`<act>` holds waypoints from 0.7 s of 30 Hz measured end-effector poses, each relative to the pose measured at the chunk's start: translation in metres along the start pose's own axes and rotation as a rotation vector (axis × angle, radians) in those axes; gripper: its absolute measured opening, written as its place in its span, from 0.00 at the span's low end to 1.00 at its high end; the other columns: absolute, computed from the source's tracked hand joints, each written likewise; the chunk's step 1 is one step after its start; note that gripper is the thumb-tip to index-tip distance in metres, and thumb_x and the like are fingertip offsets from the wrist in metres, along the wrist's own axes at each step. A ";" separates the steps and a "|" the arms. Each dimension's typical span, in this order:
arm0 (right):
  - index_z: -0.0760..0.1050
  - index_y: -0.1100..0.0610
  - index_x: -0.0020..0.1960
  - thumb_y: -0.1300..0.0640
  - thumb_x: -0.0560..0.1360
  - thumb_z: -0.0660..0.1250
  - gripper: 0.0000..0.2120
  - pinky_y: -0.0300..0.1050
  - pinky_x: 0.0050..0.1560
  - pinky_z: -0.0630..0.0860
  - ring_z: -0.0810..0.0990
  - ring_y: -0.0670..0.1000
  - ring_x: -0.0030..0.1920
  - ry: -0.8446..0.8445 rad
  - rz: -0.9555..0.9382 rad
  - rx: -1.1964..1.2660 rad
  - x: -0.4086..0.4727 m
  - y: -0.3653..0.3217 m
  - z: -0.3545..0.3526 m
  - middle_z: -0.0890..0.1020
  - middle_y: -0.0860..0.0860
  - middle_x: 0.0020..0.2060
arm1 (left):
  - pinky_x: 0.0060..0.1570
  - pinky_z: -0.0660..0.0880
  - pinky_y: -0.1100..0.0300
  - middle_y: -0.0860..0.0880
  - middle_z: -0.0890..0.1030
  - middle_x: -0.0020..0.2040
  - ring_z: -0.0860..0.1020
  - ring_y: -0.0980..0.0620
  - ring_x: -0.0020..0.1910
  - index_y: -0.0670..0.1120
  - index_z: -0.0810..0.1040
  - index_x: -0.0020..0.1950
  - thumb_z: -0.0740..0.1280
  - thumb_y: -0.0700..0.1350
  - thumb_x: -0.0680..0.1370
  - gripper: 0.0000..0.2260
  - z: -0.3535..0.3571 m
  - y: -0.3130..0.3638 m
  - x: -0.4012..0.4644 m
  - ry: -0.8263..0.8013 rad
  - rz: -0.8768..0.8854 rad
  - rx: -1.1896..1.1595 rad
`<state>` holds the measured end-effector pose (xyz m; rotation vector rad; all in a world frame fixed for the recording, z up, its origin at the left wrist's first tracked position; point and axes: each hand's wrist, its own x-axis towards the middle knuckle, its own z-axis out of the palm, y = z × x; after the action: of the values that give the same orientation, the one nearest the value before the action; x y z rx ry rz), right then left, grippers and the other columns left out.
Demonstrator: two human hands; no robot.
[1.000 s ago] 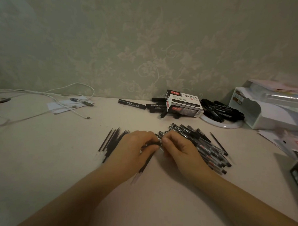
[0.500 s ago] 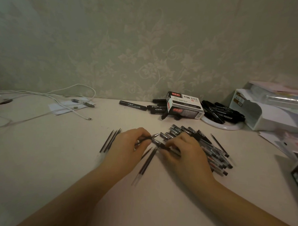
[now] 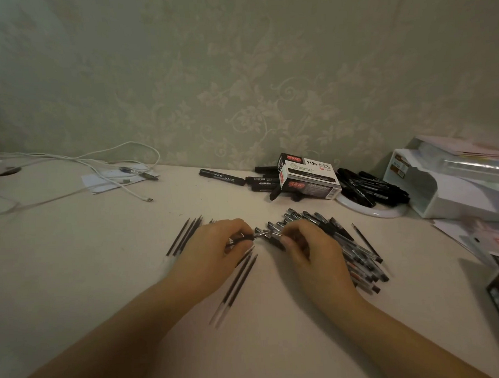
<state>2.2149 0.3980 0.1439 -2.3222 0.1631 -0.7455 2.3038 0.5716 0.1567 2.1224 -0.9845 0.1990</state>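
Both hands have drawn in since the earlier frame: the right hand has come off the pens and now meets the left hand at the middle of the table

Just behind and right of the right hand lies the pile of clear pens, fanned out and touching one another. Spare refills lie in a row left of the left hand, with a few more under its wrist.

The left hand's thumb and fingers pinch a refill, held just above the table. The right hand's fingertips are clamped on a pen, its open end turned towards the refill; the two appear to touch tip to mouth.

The step in hand looks like feeding the refill into the pen. To do it well, keep both in one straight line, hold the refill close to its leading end so it cannot bow, steady the pen without squeezing, and slide gently until it seats
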 end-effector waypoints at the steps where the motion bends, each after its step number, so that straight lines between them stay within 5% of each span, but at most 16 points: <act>1: 0.78 0.50 0.50 0.59 0.79 0.67 0.05 0.32 0.48 0.73 0.76 0.40 0.48 0.000 0.000 0.036 0.000 -0.001 -0.001 0.79 0.41 0.45 | 0.46 0.71 0.76 0.59 0.81 0.45 0.77 0.65 0.47 0.53 0.81 0.52 0.67 0.47 0.78 0.05 -0.001 0.000 0.000 0.002 0.001 0.001; 12: 0.79 0.48 0.54 0.60 0.79 0.66 0.09 0.26 0.50 0.70 0.76 0.37 0.52 -0.022 -0.013 0.188 0.000 -0.002 -0.003 0.79 0.39 0.49 | 0.46 0.70 0.76 0.59 0.80 0.45 0.76 0.64 0.47 0.55 0.80 0.52 0.67 0.47 0.78 0.05 -0.004 0.001 0.001 -0.019 0.051 0.039; 21: 0.78 0.43 0.55 0.52 0.78 0.66 0.07 0.46 0.56 0.77 0.78 0.42 0.54 -0.050 -0.022 0.239 -0.002 -0.003 -0.002 0.81 0.40 0.49 | 0.45 0.72 0.69 0.59 0.81 0.46 0.77 0.62 0.46 0.53 0.79 0.54 0.65 0.49 0.79 0.06 -0.002 0.007 0.001 -0.014 0.090 0.008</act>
<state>2.2115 0.3999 0.1462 -2.1159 0.0237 -0.6777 2.3002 0.5694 0.1624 2.0909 -1.0898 0.2327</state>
